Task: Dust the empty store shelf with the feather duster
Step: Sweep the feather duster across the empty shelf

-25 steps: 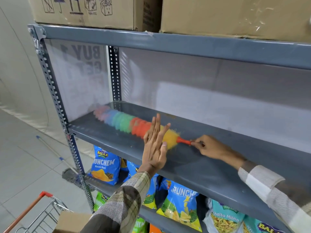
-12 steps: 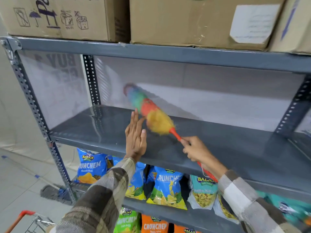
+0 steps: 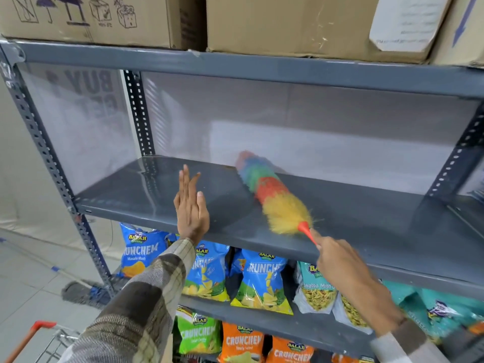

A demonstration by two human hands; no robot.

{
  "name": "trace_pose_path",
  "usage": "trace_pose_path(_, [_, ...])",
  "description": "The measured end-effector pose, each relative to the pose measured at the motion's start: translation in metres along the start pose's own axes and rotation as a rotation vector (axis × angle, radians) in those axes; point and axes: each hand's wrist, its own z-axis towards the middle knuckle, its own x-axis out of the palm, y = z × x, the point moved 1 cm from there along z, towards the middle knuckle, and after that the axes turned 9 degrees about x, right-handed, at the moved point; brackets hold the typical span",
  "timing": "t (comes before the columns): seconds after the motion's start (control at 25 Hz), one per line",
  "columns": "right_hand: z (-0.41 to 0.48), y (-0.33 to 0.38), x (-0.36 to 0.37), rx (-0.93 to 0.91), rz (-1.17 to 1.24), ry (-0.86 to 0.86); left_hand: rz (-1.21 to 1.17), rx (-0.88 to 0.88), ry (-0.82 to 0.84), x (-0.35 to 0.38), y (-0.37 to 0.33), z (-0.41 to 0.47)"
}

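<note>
The empty grey metal shelf [image 3: 157, 195] runs across the middle of the view. On it lies the feather duster [image 3: 272, 197], its banded head going blue, green, red and yellow, tip toward the back panel. My right hand [image 3: 340, 260] grips its red handle just in front of the shelf's front edge. My left hand [image 3: 191, 208] is held flat and upright over the front of the shelf, fingers spread, a short way left of the duster and not touching it.
Cardboard boxes [image 3: 301, 24] sit on the shelf above. Snack bags [image 3: 259, 281] fill the shelves below. A perforated upright [image 3: 47, 163] marks the left end. A mop [image 3: 81, 292] lies on the floor, and a trolley handle [image 3: 39, 328] shows at the bottom left.
The duster swept from the shelf's left end, lifted toward the back panel, then came down onto the middle of the shelf. My right hand pulled back toward the front edge.
</note>
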Motion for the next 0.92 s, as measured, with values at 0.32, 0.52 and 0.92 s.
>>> trace_pose_path(0.32, [0.004, 0.079, 0.003, -0.072, -0.044, 0.124, -0.047, -0.007, -0.02, 0.0, -0.002, 0.0])
trace_pose_path(0.52, [0.042, 0.148, 0.014, -0.15, 0.036, 0.231, -0.04, -0.017, 0.003, 0.001, 0.006, 0.001])
trace_pose_path(0.92, [0.098, 0.092, -0.014, -0.371, 0.434, -0.038, -0.013, 0.077, -0.042, -0.001, 0.001, 0.001])
